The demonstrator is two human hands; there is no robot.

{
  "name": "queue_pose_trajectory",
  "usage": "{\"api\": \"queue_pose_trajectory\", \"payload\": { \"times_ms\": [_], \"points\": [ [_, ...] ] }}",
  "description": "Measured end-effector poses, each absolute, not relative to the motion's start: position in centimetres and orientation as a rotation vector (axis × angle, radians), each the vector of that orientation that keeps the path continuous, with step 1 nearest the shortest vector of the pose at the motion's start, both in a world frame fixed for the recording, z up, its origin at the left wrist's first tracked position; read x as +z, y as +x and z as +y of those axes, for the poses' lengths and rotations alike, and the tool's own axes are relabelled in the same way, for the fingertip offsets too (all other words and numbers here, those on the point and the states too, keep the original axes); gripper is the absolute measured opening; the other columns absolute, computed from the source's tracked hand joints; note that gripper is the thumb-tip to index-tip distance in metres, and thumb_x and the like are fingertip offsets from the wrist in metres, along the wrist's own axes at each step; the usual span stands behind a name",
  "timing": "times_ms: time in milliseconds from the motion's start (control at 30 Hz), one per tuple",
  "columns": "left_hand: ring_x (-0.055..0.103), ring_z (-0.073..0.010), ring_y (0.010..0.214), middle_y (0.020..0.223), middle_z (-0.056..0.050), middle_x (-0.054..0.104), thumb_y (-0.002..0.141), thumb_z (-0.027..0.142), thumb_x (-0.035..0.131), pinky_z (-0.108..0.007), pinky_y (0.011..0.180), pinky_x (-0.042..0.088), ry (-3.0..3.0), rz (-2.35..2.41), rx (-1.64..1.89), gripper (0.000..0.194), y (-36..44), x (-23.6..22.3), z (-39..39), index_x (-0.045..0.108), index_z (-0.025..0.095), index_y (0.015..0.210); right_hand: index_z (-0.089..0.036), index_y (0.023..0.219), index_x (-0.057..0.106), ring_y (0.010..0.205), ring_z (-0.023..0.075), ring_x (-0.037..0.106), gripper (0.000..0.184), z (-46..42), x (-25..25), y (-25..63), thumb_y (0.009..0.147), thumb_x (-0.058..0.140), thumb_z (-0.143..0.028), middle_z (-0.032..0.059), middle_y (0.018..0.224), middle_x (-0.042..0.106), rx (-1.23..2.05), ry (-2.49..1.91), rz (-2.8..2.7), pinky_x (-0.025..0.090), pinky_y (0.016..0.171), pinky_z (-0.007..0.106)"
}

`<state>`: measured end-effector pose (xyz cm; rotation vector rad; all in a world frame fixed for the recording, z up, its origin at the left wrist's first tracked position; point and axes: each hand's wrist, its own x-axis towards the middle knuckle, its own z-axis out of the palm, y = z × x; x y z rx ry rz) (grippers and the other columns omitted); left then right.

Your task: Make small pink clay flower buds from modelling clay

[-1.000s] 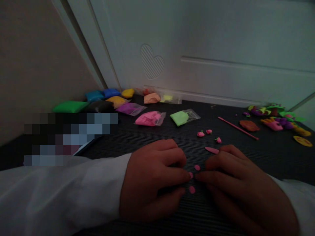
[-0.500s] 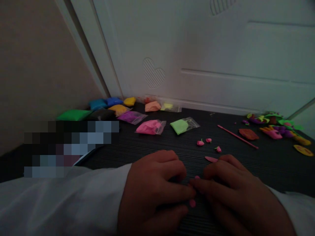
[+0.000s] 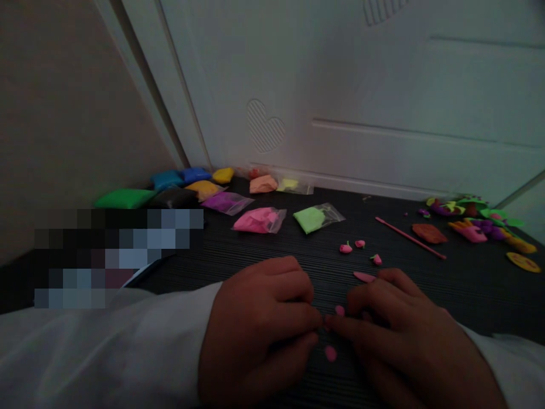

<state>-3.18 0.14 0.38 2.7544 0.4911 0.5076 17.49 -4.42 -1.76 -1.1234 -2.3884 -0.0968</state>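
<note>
My left hand (image 3: 261, 329) rests on the dark tabletop with its fingers curled and its thumb and index finger close together. What they pinch, if anything, is too small to make out. Close beside it, my right hand (image 3: 415, 341) is bent over, its index fingertip almost meeting the left fingertips. Its thumb is hidden, and so is whatever lies under those fingers. A flat pink clay disc (image 3: 331, 353) lies below the gap between the hands. Another pink clay piece (image 3: 339, 311) sits just above the right index finger. A long pink clay strip (image 3: 364, 277) touches the right knuckles.
Beyond the hands stand three small pink clay rosebuds (image 3: 346, 249), a thin pink stick (image 3: 411, 238) and a reddish-brown clay slab (image 3: 428, 233). Bags of coloured clay, one bright pink (image 3: 258, 220) and one light green (image 3: 310, 218), line the back. Colourful clay figures (image 3: 472, 230) are at right.
My left hand has drawn slightly left, away from the right fingertips. The pink disc and the piece above the right index finger show more fully now.
</note>
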Motion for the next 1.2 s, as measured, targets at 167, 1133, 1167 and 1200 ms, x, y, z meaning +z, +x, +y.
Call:
{"api": "queue_pose_trajectory", "payload": {
  "times_ms": [167, 1133, 1167, 1200],
  "points": [
    [0.039, -0.0159, 0.071, 0.076, -0.004, 0.049, 0.075, 0.011, 0.047, -0.031, 0.063, 0.031, 2.762, 0.503, 0.499, 0.015, -3.1, 0.4, 0.2, 0.061, 0.013, 0.078, -0.03, 0.089, 0.063, 0.067, 0.0165, 0.047, 0.023, -4.5, -1.7, 17.3, 0.082, 0.042, -0.027, 0.0006, 0.075, 0.06, -0.126, -1.131, -2.382, 0.032, 0.066, 0.035],
    [0.04, -0.0164, 0.069, 0.073, -0.004, 0.049, 0.075, 0.017, 0.049, -0.031, 0.059, 0.033, 2.747, 0.528, 0.429, 0.017, -3.0, 0.0, 0.2, 0.062, 0.016, 0.084, -0.025, 0.079, 0.062, 0.062, 0.0125, 0.049, 0.026, -4.5, -1.9, 18.1, 0.085, 0.037, -0.026, -0.0021, 0.069, 0.058, -0.042, -0.978, -2.255, 0.032, 0.073, 0.035],
    [0.04, -0.0164, 0.069, 0.073, -0.004, 0.049, 0.074, 0.017, 0.049, -0.031, 0.059, 0.034, 2.745, 0.529, 0.433, 0.017, -3.0, 0.0, 0.1, 0.062, 0.016, 0.085, -0.025, 0.079, 0.062, 0.063, 0.0125, 0.049, 0.025, -4.6, -1.9, 18.1, 0.085, 0.037, -0.026, -0.002, 0.069, 0.058, -0.029, -0.986, -2.256, 0.031, 0.074, 0.036],
    [0.04, -0.0164, 0.07, 0.074, -0.004, 0.049, 0.074, 0.017, 0.049, -0.031, 0.06, 0.034, 2.744, 0.527, 0.44, 0.017, -3.0, 0.0, 0.1, 0.062, 0.016, 0.084, -0.025, 0.079, 0.062, 0.063, 0.0125, 0.049, 0.025, -4.6, -1.9, 18.1, 0.085, 0.037, -0.026, -0.002, 0.07, 0.058, -0.015, -0.988, -2.257, 0.031, 0.074, 0.036]
  ]
}}
